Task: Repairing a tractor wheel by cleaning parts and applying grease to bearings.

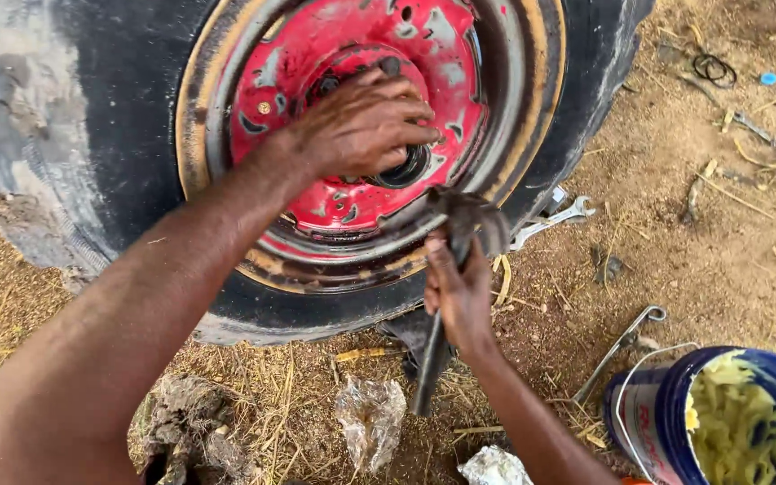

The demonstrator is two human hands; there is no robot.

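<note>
A big black tyre (110, 108) with a red and rusty wheel rim (442, 54) fills the upper left. My left hand (361, 126) rests on the dark hub (406, 166) at the rim's centre, fingers curled over it. My right hand (460, 292) grips a dark metal tool (433, 359) by its handle; the tool's head (469, 216) sits against the rim's lower edge. Whether the left hand holds anything at the hub is hidden.
A silver spanner (554, 220) lies beside the tyre on the dirt. A blue bucket (666, 395) with yellow grease stands at the lower right, a metal rod (617, 346) next to it. Crumpled plastic (370, 418), straw and a black ring (714, 67) lie around.
</note>
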